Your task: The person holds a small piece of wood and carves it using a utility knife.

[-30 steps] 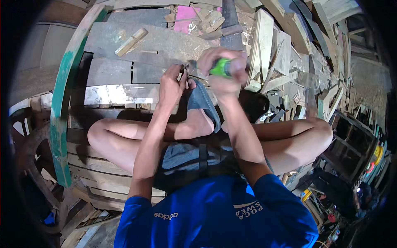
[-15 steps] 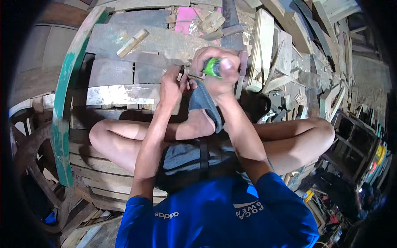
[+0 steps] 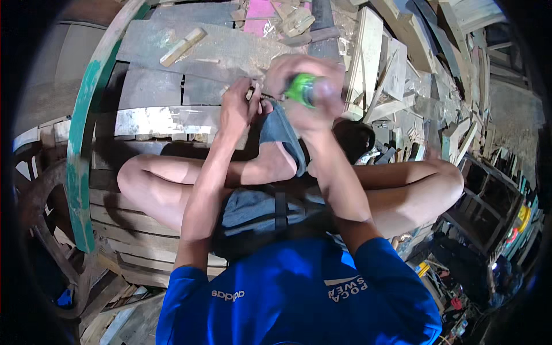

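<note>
In my right hand [image 3: 322,103], fingers wrapped round it, is a green-and-black handle [image 3: 300,89], seemingly a screwdriver's. Motion smears that hand, and a thin dark shaft seems to run from it toward the left hand. My left hand [image 3: 238,106] is closed, thumb and fingers pinching a small piece of wood [image 3: 250,92] just left of the tool; the fingers hide most of it. Directly below both hands is my foot in a dark grey slipper [image 3: 278,127], its toe end close to the left fingertips.
Under the hands lies a deck of worn grey planks [image 3: 155,86]. A short wood block [image 3: 183,47] rests at the far left. Offcuts [image 3: 299,23] lie on a pink patch [image 3: 259,17]. Boards and scraps [image 3: 368,63] crowd the right. A green-painted beam [image 3: 86,144] borders the left.
My right hand and the handle have shifted slightly right and are more blurred, the handle turned somewhat. My left hand keeps its pinch in nearly the same place. The whole view has shifted slightly.
</note>
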The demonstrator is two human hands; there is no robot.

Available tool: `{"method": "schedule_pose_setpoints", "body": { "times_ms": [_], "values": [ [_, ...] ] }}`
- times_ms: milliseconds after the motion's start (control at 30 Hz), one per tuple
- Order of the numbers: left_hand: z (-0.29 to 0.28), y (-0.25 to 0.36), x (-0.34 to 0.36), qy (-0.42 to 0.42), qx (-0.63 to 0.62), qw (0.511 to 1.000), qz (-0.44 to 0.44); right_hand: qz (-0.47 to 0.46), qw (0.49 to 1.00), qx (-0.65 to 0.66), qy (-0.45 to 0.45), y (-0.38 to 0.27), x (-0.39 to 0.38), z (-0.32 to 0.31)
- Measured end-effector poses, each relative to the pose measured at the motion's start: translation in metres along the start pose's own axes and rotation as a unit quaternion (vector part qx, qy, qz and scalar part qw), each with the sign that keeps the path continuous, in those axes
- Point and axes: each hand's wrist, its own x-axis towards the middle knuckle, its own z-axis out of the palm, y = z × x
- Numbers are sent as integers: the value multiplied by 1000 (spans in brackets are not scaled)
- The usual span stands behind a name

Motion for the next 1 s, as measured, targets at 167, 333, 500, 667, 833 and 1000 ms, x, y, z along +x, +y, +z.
{"method": "schedule_pose_setpoints", "body": {
  "times_ms": [167,333,500,667,833,1000],
  "values": [
    [3,-16,8,28,66,995,70,32,997,65,5,25,-2,-8],
    [-1,-17,7,15,39,997,58,6,1000,23,7,14,0,-9],
    [4,-28,5,19,91,996,10,55,998,-23,12,37,-7,-10],
    [8,-23,9,19,29,999,-9,21,997,59,50,17,2,-15],
    [3,-29,2,13,62,998,-3,65,996,28,46,31,-3,-7],
    [0,-8,3,-1,23,1000,14,1,1000,-20,6,17,-2,-7]
  ]
}}
